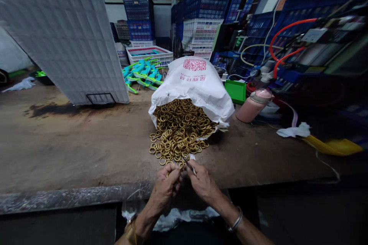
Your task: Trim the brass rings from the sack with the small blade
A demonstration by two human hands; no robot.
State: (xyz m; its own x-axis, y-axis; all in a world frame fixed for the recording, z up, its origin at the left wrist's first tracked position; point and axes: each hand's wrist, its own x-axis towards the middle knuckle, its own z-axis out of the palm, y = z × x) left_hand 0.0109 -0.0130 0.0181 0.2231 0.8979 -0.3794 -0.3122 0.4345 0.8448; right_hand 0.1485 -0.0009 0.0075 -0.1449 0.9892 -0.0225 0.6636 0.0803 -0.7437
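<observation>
A white sack (pixel 193 84) lies on its side on the worn workbench (pixel 71 149), spilling a heap of brass rings (pixel 178 132) toward me. My left hand (pixel 166 187) and my right hand (pixel 201 182) meet at the bench's front edge, just below the heap. The left hand's fingers are pinched on a brass ring. In the right hand's closed fingers is a thin metal pin-like piece (pixel 190 167), pointing toward the left hand. Both wrists wear bangles.
A large grey ribbed panel (pixel 63 30) leans at the back left. Turquoise plastic parts (pixel 142 73), a green tray (pixel 236 91) and a pink flask (pixel 253 106) sit behind the sack. Blue and white crates are stacked at the back. Hoses and machinery fill the right.
</observation>
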